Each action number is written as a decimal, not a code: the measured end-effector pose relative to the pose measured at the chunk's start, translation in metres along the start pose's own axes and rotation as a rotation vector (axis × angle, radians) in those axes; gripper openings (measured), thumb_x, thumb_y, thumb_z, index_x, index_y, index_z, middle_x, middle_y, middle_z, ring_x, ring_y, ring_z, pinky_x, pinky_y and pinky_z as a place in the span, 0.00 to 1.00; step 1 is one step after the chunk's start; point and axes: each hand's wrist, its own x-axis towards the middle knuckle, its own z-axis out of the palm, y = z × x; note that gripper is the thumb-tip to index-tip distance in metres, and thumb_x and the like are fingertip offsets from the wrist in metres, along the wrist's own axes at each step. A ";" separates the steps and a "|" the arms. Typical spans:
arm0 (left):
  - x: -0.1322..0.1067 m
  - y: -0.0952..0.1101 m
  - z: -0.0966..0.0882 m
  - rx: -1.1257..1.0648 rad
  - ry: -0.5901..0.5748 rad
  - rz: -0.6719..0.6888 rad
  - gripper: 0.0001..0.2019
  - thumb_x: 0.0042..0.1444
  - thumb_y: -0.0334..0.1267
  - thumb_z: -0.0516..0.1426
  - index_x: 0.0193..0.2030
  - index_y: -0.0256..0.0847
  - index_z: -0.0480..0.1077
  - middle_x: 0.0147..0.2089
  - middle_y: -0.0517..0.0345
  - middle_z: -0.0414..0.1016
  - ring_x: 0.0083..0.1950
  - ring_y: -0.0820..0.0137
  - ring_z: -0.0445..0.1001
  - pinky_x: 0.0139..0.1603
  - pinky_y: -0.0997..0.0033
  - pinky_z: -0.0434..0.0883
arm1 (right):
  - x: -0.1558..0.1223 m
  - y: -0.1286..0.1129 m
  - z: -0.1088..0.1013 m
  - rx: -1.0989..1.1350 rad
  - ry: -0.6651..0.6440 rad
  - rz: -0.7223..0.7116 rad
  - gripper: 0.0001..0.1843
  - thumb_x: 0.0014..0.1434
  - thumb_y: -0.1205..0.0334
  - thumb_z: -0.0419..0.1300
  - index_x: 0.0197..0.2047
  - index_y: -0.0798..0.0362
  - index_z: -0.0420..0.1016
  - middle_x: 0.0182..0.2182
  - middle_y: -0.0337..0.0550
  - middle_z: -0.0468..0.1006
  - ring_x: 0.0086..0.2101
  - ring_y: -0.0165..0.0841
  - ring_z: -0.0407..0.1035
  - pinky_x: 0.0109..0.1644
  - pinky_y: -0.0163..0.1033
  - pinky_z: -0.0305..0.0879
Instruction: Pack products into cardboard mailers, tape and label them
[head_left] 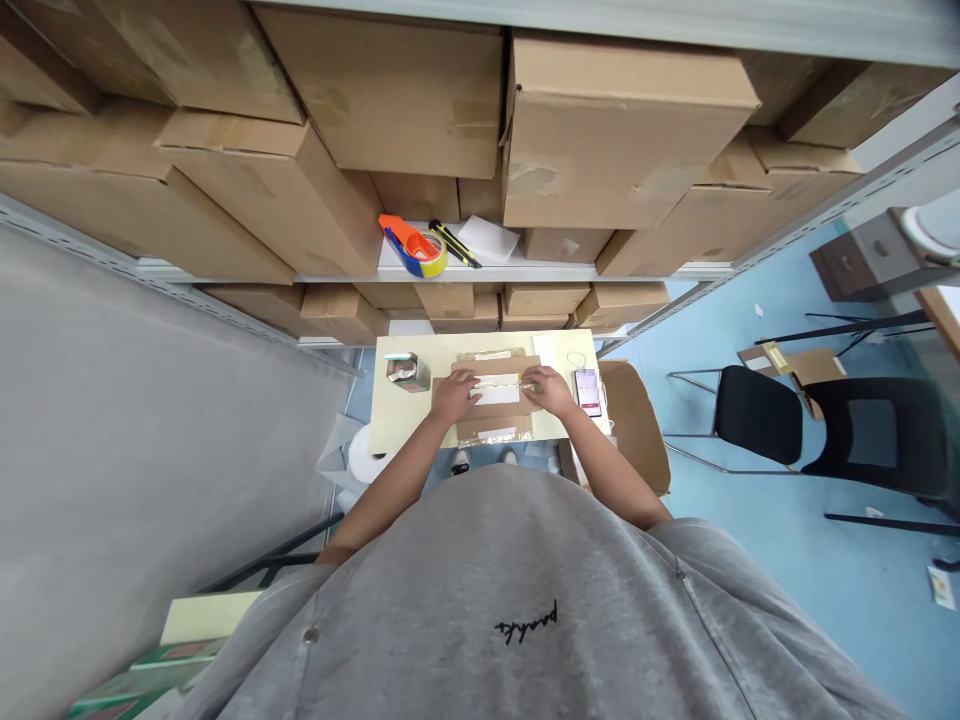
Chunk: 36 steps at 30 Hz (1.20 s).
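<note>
Cardboard mailer lies flat at the center of a pale yellow desk, with one white label across its middle and shiny clear tape near its lower edge. Nothing on the label can be read. Two bare forearms reach forward from a gray T-shirt, whose chest bears one line of black script, too slanted to read with certainty.

The left hand is open, palm down, with its fingers stretched across the mailer at 9 o'clock. The right hand rests on the mailer at 3 o'clock, fingers curled inward toward a strip of tape; whether they pinch it, I cannot tell.

One phone lies on the desk just beside the right hand, at 3 o'clock, and one small open box sits at 10 o'clock. A shelf at 12 o'clock holds one orange-handled tape dispenser with a blue-and-yellow roll, one yellow utility knife and one white paper sheet. More than a dozen cardboard boxes fill the shelves. One black chair stands well apart at 3 o'clock.
</note>
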 end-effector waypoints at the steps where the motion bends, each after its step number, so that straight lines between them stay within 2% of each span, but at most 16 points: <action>1: -0.002 0.003 0.003 0.007 0.022 -0.008 0.21 0.68 0.41 0.58 0.65 0.43 0.76 0.72 0.48 0.71 0.75 0.55 0.65 0.75 0.51 0.64 | -0.001 0.001 0.003 -0.012 0.016 0.000 0.17 0.59 0.65 0.66 0.52 0.47 0.86 0.53 0.49 0.81 0.56 0.49 0.72 0.65 0.58 0.68; 4: -0.009 0.015 0.014 0.035 0.068 -0.065 0.24 0.70 0.41 0.54 0.71 0.43 0.71 0.77 0.45 0.64 0.79 0.52 0.57 0.79 0.45 0.58 | -0.007 0.003 0.014 -0.048 0.085 0.014 0.19 0.60 0.68 0.63 0.53 0.49 0.85 0.58 0.52 0.78 0.63 0.51 0.65 0.70 0.61 0.64; 8: -0.022 0.030 0.028 0.066 0.074 -0.173 0.30 0.71 0.44 0.52 0.79 0.44 0.60 0.84 0.44 0.43 0.85 0.45 0.38 0.79 0.33 0.49 | -0.019 0.002 0.032 -0.009 0.175 0.140 0.20 0.64 0.65 0.58 0.57 0.49 0.82 0.72 0.51 0.64 0.73 0.51 0.53 0.76 0.63 0.55; 10: -0.028 0.032 0.033 0.074 0.065 -0.185 0.36 0.70 0.51 0.55 0.81 0.45 0.54 0.85 0.43 0.35 0.84 0.39 0.30 0.78 0.29 0.45 | -0.023 0.001 0.040 0.041 0.181 0.205 0.20 0.67 0.63 0.56 0.59 0.49 0.80 0.77 0.50 0.56 0.73 0.49 0.57 0.75 0.59 0.59; 12: -0.031 0.031 0.037 0.088 0.043 -0.169 0.46 0.65 0.59 0.59 0.83 0.44 0.49 0.85 0.41 0.31 0.83 0.34 0.26 0.78 0.26 0.43 | -0.026 -0.001 0.046 0.080 0.179 0.249 0.20 0.69 0.61 0.54 0.60 0.49 0.78 0.78 0.51 0.52 0.69 0.47 0.64 0.72 0.53 0.65; 14: -0.032 0.028 0.039 0.105 0.013 -0.149 0.54 0.58 0.64 0.64 0.83 0.43 0.46 0.85 0.39 0.29 0.83 0.32 0.24 0.78 0.25 0.42 | -0.025 -0.003 0.050 0.100 0.196 0.289 0.19 0.70 0.59 0.54 0.60 0.49 0.78 0.76 0.53 0.57 0.67 0.46 0.69 0.68 0.51 0.69; 16: -0.030 0.025 0.041 0.116 -0.002 -0.138 0.59 0.54 0.63 0.67 0.84 0.43 0.45 0.85 0.38 0.28 0.83 0.31 0.24 0.78 0.26 0.42 | -0.024 -0.006 0.053 0.116 0.223 0.321 0.18 0.70 0.57 0.55 0.58 0.49 0.78 0.72 0.54 0.65 0.65 0.47 0.71 0.65 0.50 0.71; 18: -0.028 0.023 0.042 0.115 0.005 -0.140 0.58 0.54 0.62 0.67 0.84 0.43 0.44 0.85 0.38 0.27 0.83 0.31 0.24 0.79 0.27 0.43 | -0.022 -0.008 0.055 0.138 0.246 0.340 0.17 0.70 0.56 0.55 0.57 0.48 0.78 0.70 0.53 0.69 0.60 0.46 0.75 0.63 0.49 0.74; 21: -0.025 0.023 0.044 0.113 0.029 -0.154 0.56 0.57 0.64 0.65 0.84 0.46 0.44 0.85 0.42 0.28 0.83 0.31 0.24 0.78 0.26 0.45 | -0.024 -0.010 0.055 0.151 0.265 0.333 0.18 0.70 0.56 0.54 0.57 0.47 0.79 0.70 0.50 0.69 0.54 0.45 0.78 0.61 0.50 0.75; 24: -0.024 0.025 0.047 0.121 0.026 -0.155 0.55 0.57 0.65 0.64 0.84 0.49 0.43 0.86 0.45 0.28 0.82 0.30 0.23 0.78 0.25 0.46 | -0.028 -0.009 0.054 0.133 0.259 0.301 0.19 0.70 0.57 0.53 0.58 0.46 0.79 0.71 0.48 0.68 0.63 0.47 0.72 0.64 0.52 0.73; 27: -0.024 0.027 0.051 0.132 0.004 -0.154 0.55 0.58 0.64 0.64 0.84 0.46 0.43 0.85 0.43 0.28 0.82 0.29 0.23 0.77 0.23 0.44 | -0.029 -0.011 0.052 0.119 0.244 0.297 0.20 0.70 0.58 0.53 0.59 0.46 0.80 0.75 0.49 0.62 0.68 0.49 0.66 0.66 0.55 0.72; 29: -0.023 0.027 0.052 0.144 0.004 -0.159 0.55 0.58 0.65 0.64 0.84 0.46 0.43 0.85 0.41 0.29 0.82 0.28 0.24 0.77 0.22 0.42 | -0.027 -0.015 0.051 0.074 0.275 0.298 0.22 0.69 0.59 0.53 0.62 0.48 0.79 0.78 0.48 0.54 0.72 0.51 0.60 0.70 0.58 0.67; 32: -0.022 0.028 0.053 0.146 0.022 -0.165 0.56 0.57 0.67 0.63 0.84 0.48 0.42 0.85 0.43 0.31 0.82 0.29 0.25 0.77 0.21 0.38 | -0.020 -0.024 0.051 -0.060 0.285 0.215 0.28 0.70 0.62 0.52 0.71 0.45 0.71 0.81 0.43 0.45 0.78 0.51 0.41 0.78 0.68 0.45; 34: -0.022 0.028 0.053 0.135 0.029 -0.164 0.56 0.57 0.68 0.63 0.84 0.50 0.41 0.85 0.44 0.31 0.83 0.30 0.25 0.77 0.21 0.36 | -0.017 -0.027 0.053 -0.116 0.176 0.100 0.31 0.71 0.61 0.51 0.75 0.40 0.65 0.80 0.40 0.48 0.79 0.49 0.36 0.79 0.71 0.33; 36: -0.023 0.029 0.053 0.123 0.027 -0.163 0.56 0.57 0.68 0.62 0.84 0.49 0.41 0.85 0.45 0.30 0.83 0.31 0.26 0.78 0.22 0.34 | -0.016 -0.026 0.057 -0.132 0.047 0.009 0.32 0.73 0.59 0.52 0.78 0.38 0.60 0.79 0.38 0.51 0.78 0.46 0.39 0.81 0.68 0.31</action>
